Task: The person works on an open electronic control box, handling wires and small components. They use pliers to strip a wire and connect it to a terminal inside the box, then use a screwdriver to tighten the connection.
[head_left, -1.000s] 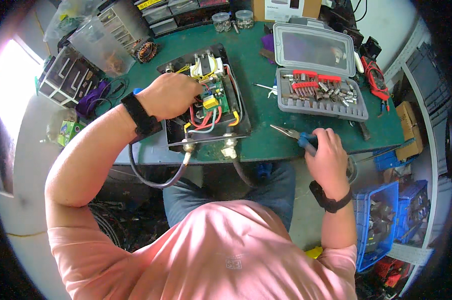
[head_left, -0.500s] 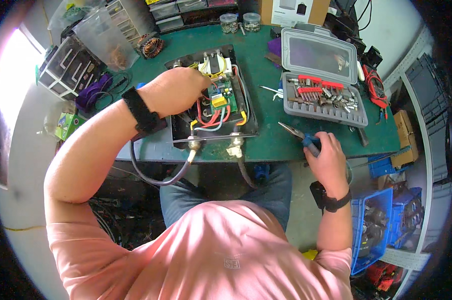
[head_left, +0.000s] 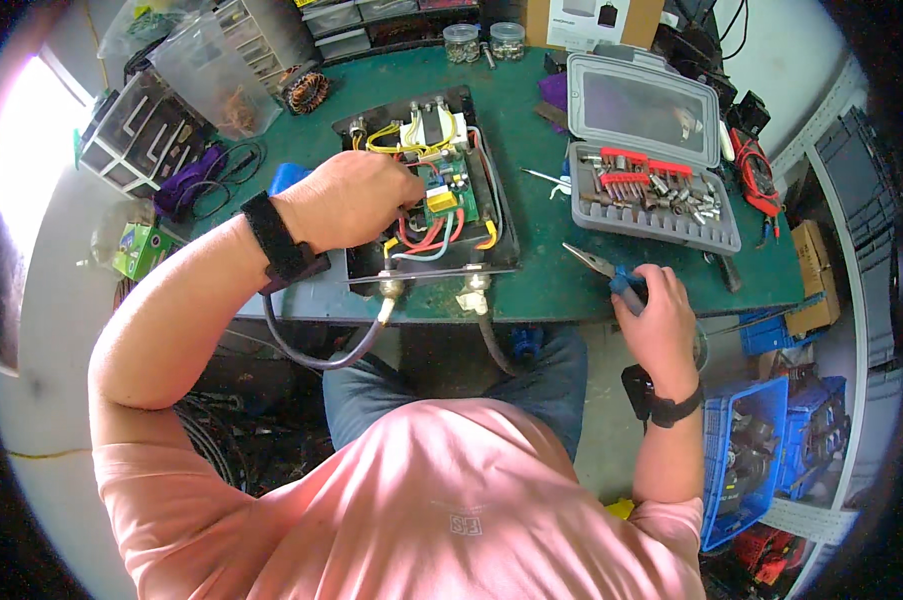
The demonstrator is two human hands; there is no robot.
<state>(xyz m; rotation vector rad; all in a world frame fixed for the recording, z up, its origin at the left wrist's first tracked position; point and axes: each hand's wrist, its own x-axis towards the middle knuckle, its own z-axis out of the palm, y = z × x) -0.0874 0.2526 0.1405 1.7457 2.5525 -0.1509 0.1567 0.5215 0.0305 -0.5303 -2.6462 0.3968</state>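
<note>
An open black housing [head_left: 501, 250] lies near the bench's front edge. Inside it is a green circuit board [head_left: 454, 185] with a yellow block component [head_left: 440, 202], among red, yellow and pale blue wires. My left hand [head_left: 356, 200] reaches over the housing's left part, its fingers curled together beside the board. Whatever they pinch is hidden under the hand. Two thick dark cables leave the front wall through metal glands, such as the right gland [head_left: 475, 278]. My right hand [head_left: 659, 320] grips blue-handled needle-nose pliers [head_left: 593, 262], jaws pointing up and left, at the bench edge.
A grey socket set case [head_left: 661, 235] stands with its lid raised at the right. Beside it lies a thin white-handled tool [head_left: 549, 180]. Two clear jars [head_left: 507, 44] and a copper-wound coil [head_left: 306, 92] stand farther back. Blue crates [head_left: 751, 440] sit below, right of the bench.
My left hand has shifted toward me over the housing, uncovering more of the yellow wires and a blue object behind the wrist. My right hand keeps its hold on the pliers.
</note>
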